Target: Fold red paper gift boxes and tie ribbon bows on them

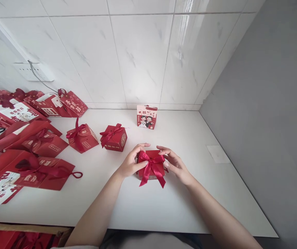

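Note:
A small red gift box (156, 154) with a shiny red ribbon bow (152, 162) on top stands on the white table in front of me. My left hand (133, 162) is curved round its left side, thumb lying on the bow and fingers behind. On the right side my right hand (176, 165) holds the box, with its thumb near a ribbon loop and its fingertips at the back corner. Both palms face inward, and the box's sides are partly hidden. To the left of my hands sits a red box with a ribbon (115, 138).
Another ribboned red box (83, 137) stands farther left, near piled red gift bags (52, 173). A pink-and-red box with a cartoon couple (146, 117) is by the tiled wall. A cable (39, 79) hangs from the socket panel. A cardboard carton (26, 227) lies below the table's front edge.

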The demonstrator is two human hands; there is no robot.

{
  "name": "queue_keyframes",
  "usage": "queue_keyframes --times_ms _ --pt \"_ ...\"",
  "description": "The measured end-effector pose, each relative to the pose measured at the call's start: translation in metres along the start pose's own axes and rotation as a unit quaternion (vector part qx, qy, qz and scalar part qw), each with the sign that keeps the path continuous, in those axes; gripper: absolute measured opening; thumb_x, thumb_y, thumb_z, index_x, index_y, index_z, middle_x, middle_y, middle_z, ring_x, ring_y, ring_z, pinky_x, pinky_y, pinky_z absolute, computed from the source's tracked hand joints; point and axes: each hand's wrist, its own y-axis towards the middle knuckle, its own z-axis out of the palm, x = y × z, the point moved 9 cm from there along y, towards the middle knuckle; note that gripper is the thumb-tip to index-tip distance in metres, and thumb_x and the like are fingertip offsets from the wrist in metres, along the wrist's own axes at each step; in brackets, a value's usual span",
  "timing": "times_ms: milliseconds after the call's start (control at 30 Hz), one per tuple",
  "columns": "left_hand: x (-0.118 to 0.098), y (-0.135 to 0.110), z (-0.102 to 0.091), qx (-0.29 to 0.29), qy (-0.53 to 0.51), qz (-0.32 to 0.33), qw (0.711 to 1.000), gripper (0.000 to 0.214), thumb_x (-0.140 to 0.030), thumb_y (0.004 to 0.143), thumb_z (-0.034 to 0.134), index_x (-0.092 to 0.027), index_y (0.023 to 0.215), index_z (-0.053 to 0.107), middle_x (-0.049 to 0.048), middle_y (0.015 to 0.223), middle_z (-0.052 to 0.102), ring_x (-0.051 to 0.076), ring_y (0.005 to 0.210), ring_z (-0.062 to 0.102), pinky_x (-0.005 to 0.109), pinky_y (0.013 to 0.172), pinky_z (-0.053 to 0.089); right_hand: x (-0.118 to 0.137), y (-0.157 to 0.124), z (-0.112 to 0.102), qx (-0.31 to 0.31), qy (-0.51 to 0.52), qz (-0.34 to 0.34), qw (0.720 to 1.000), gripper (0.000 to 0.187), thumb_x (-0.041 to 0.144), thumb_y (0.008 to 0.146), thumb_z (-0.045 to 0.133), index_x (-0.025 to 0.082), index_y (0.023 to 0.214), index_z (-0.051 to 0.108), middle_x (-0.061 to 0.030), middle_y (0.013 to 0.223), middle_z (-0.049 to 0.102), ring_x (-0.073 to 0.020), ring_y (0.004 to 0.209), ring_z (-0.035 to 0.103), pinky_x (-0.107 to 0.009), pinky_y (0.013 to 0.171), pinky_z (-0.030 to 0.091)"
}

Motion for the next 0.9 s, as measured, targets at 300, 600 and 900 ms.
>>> queue_keyframes --times_ms 300,600,900 --pt "-0.008 0.002 -0.001 0.019 -0.029 0.017 0.999 0.034 -0.042 0.091 0.049 -0.017 0.071 0.061 0.0115 0.131 0.056 0.030 0.133 0.043 0.041 0.105 0.038 0.008 0.002 -0.002 -0.046 -0.075 -0.005 0.996 0.023 0.046 0.091 0.055 0.024 0.084 0.056 -0.0076 0.143 0.046 -0.0269 0.134 0.041 -0.048 0.106 0.039" --pt "0.003 0.000 -0.011 -0.112 0.058 -0.064 0.990 0.033 -0.044 0.084 0.063 -0.018 0.065 0.069 0.0076 0.117 0.064 0.025 0.114 0.058 0.036 0.096 0.046 0.014 0.006 0.003 -0.041 0.006 -0.021 0.999 0.029 0.039 0.093 0.056 0.021 0.069 0.053 -0.0065 0.141 0.048 -0.0266 0.139 0.034 -0.047 0.112 0.029" --pt "0.011 0.005 0.006 -0.035 0.082 -0.090 0.992 0.018 -0.038 0.073 0.076 -0.021 0.079 0.073 0.0058 0.119 0.063 0.024 0.106 0.061 0.036 0.085 0.052 0.000 0.022 0.000 -0.067 0.059 0.007 0.996 0.032 0.040 0.092 0.056 0.021 0.067 0.052 -0.0045 0.142 0.048 -0.0231 0.142 0.030 -0.042 0.112 0.028"
